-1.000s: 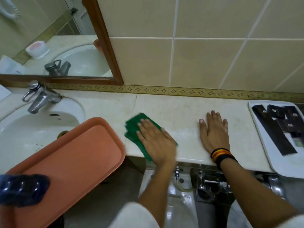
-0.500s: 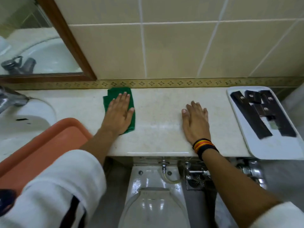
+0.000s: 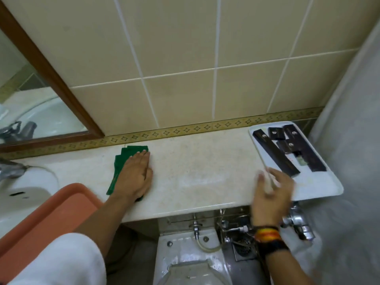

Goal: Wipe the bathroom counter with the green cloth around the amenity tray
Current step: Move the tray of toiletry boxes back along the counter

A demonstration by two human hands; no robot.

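Head view, looking down at pale marble table (image 3: 195, 171) under tiled wall. 2 hands in shot. Left hand (image 3: 134, 175) lies flat, palm down, fingers straight and together, pressing 1 folded green cloth (image 3: 121, 159) onto table near back edge, by the patterned border strip; cloth pinned under the palm, not pinched. Right hand (image 3: 269, 194) blurred, fingers spread and loose, holding nothing, at table's front edge, overlapping near-left corner of white amenity tray (image 3: 320, 188); contact w/ tray can't be told. 1 multicolour wristband stack (image 3: 268, 237) on right wrist. Tray sits at table's right end, well apart from cloth, front edge overhanging. On it: approx 5 black amenity packets (image 3: 275, 155), 2 long, rest short; exact count unclear where they overlap. 1 orange tray (image 3: 51, 214) lower left, beside white sink (image 3: 24, 192). 1 tap (image 3: 10, 169) at left edge, half cut off. 1 wood-framed mirror (image 3: 51, 79) upper left. White sleeve (image 3: 61, 262) on left arm. Toilet (image 3: 185, 264) below table.
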